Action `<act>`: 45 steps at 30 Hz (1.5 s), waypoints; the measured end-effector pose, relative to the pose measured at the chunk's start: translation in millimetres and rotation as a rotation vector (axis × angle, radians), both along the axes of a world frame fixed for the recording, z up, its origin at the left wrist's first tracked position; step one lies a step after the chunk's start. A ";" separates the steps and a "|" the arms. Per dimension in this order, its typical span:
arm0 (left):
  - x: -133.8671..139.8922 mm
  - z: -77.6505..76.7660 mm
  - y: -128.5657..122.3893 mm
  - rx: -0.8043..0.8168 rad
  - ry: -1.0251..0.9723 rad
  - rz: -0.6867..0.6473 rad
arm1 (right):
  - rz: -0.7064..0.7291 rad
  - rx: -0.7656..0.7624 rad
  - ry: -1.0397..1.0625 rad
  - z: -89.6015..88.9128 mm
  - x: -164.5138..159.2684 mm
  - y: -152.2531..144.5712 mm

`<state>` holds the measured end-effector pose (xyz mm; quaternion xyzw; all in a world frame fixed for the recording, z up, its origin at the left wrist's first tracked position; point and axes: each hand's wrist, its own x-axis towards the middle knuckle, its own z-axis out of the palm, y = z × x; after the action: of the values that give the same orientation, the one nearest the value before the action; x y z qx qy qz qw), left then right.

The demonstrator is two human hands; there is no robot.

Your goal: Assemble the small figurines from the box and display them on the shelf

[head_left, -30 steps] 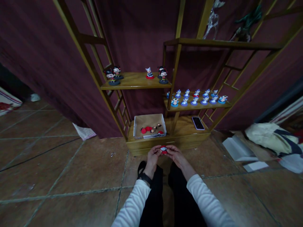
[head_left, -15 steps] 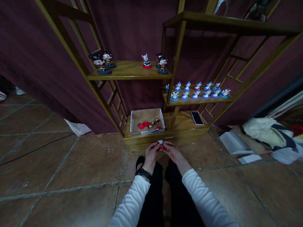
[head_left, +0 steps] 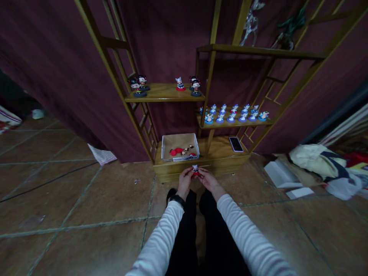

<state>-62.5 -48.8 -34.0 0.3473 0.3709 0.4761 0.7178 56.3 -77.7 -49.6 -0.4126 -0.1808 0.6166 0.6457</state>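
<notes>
Between my two hands is a small figurine (head_left: pixel 195 168) with pale hair and a red round base. My left hand (head_left: pixel 184 179) pinches it from the left, and my right hand (head_left: pixel 209 179) closes on its right side. The figurine is upright, in front of the shelf's bottom drawer front. Just beyond my hands stands a shallow cardboard box (head_left: pixel 172 140) holding several red round bases (head_left: pixel 178 150) and small dark-haired figure parts (head_left: pixel 186 149). A similar red-based figurine (head_left: pixel 179 84) stands on the upper left shelf.
Dark-haired figurines (head_left: pixel 138 87) stand at both ends of the upper left shelf (head_left: pixel 163 92). Several blue and purple figurines (head_left: pixel 231 117) fill the right shelf in rows. A phone (head_left: pixel 236 144) lies on the bottom board. Bags (head_left: pixel 316 161) and an opened white carton (head_left: pixel 281 174) lie on the floor at right.
The view has tilted up, showing more of the top shelf with a clear glass ornament. Both hands still hold the same figurine in nearly the same place.
</notes>
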 end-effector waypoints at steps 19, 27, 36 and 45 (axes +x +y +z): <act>0.3 -8.5 -8.7 0.509 0.619 0.001 | -0.015 0.126 -0.181 11.5 -0.9 -15.7; -2.3 -4.9 -10.7 0.576 0.737 -0.030 | 0.043 0.104 -0.296 16.6 4.0 -19.7; -8.1 8.7 -22.1 0.695 0.859 -0.048 | 0.056 0.129 -0.471 15.5 5.0 -18.5; -19.3 26.1 -42.2 0.887 0.856 -0.038 | 0.008 0.216 -0.462 26.5 4.1 -35.2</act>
<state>-81.8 -91.1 -7.9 0.7797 0.3862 0.3904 0.3007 60.4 -112.9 -23.1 -0.4705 -0.3901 0.4855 0.6251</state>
